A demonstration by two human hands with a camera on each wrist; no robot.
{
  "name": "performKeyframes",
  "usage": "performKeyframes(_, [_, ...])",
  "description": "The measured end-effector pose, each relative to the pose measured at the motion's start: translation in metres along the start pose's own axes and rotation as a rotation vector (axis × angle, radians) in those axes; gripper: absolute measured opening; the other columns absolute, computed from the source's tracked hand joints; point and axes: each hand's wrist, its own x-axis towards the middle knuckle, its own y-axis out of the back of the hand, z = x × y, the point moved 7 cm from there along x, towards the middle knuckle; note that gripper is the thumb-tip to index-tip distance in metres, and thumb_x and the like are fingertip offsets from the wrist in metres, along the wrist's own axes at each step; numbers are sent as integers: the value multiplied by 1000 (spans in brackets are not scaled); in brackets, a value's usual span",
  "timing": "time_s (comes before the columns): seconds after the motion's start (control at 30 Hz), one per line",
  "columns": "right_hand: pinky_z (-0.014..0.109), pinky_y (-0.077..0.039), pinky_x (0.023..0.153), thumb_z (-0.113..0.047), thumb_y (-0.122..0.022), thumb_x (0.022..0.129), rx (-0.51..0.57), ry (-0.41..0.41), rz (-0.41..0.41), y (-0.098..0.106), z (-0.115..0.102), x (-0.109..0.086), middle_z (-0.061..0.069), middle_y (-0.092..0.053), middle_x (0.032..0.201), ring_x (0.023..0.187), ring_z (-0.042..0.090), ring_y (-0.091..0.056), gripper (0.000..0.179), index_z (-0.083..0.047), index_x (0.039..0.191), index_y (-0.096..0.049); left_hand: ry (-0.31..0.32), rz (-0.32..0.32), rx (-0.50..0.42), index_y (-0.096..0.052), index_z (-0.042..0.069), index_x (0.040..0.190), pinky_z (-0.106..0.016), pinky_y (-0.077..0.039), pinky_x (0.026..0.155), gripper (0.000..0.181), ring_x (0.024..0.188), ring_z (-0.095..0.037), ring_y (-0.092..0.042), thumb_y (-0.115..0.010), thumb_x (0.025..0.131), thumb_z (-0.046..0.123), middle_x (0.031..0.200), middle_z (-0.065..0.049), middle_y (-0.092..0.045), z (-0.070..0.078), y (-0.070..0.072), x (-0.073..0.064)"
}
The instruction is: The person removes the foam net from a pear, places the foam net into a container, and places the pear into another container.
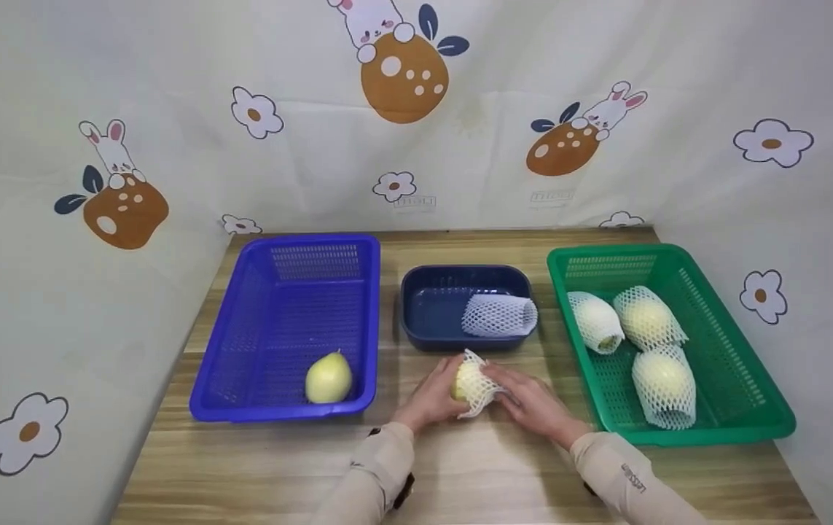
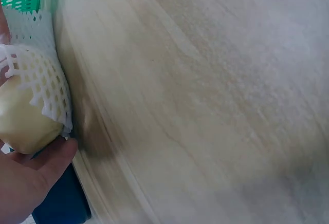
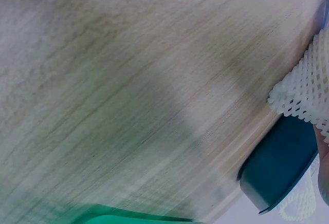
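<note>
A pale yellow-green pear (image 2: 23, 121) is partly covered by a white foam net sleeve (image 1: 480, 386) in front of the dark blue bin. My left hand (image 1: 429, 397) grips the pear from the left; in the left wrist view its fingers lie against the pear's bare end. From the right, my right hand (image 1: 535, 403) holds the net where it extends past the fruit. In the right wrist view the net (image 3: 303, 88) shows at the right edge, with most of that hand out of frame.
A blue basket (image 1: 219, 343) at left holds one bare pear (image 1: 329, 378). The dark blue bin (image 1: 427, 302) contains an empty foam net (image 1: 498, 315). At right, a green basket (image 1: 740, 364) holds several netted pears (image 1: 666, 383). A patterned cloth (image 1: 474, 146) hangs behind the wooden table (image 1: 256, 467).
</note>
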Motion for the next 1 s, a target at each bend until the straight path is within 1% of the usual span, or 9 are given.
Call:
performKeyframes(0.2, [43,-43,80,2,-65,75,11,-11,-4,0,1,0,11,-55,117,102,29,-53,46,-7,119,-55,19,0,21,-36,8,132,-33,-40,85,79,100,-22,-48,-72,62,10,117,-11,-45,-2,-1,0])
performKeyframes(0.3, [43,-43,80,6,-63,74,5,-11,-8,1,1,1,11,-55,117,102,28,-53,47,-7,119,-55,13,1,25,-37,8,131,-33,-39,85,79,100,-22,-48,-73,61,11,117,-10,-45,-2,0,0])
performKeyframes(0.47, [39,-45,79,9,-60,73,-29,6,-11,3,0,1,11,-55,116,101,25,-54,50,-9,119,-56,-10,11,56,-37,10,131,-33,-40,84,79,99,-21,-49,-73,61,15,116,-10,-46,-2,1,-1])
performKeyframes(0.57, [38,-46,76,9,-58,72,-53,14,-22,3,0,1,10,-56,116,99,25,-55,52,-10,120,-56,-15,14,72,-37,11,130,-33,-41,83,77,98,-22,-50,-73,62,18,115,-10,-47,-1,2,-2])
performKeyframes(0.7, [35,-48,72,10,-55,69,-79,9,-52,4,0,2,8,-56,115,94,23,-58,57,-12,121,-55,-6,9,83,-38,11,130,-34,-41,83,76,98,-22,-50,-74,64,24,115,-10,-47,0,4,-3])
performKeyframes(0.77, [33,-48,71,10,-54,68,-88,7,-68,4,0,2,7,-56,115,92,23,-58,59,-13,122,-54,10,1,87,-38,11,130,-34,-40,84,77,99,-23,-50,-75,64,28,117,-10,-47,-1,5,-4])
performKeyframes(0.87, [31,-49,64,10,-54,68,-116,2,-84,5,0,2,4,-56,116,86,21,-60,60,-15,122,-54,34,-7,95,-40,13,129,-36,-40,84,77,101,-25,-49,-75,64,33,118,-10,-47,-3,7,-5])
performKeyframes(1.0, [29,-46,50,8,-55,67,-167,-2,-82,7,1,0,0,-55,118,73,17,-60,60,-17,122,-55,74,-19,107,-41,15,129,-43,-38,84,77,108,-30,-45,-74,64,40,121,-12,-46,-7,11,-7])
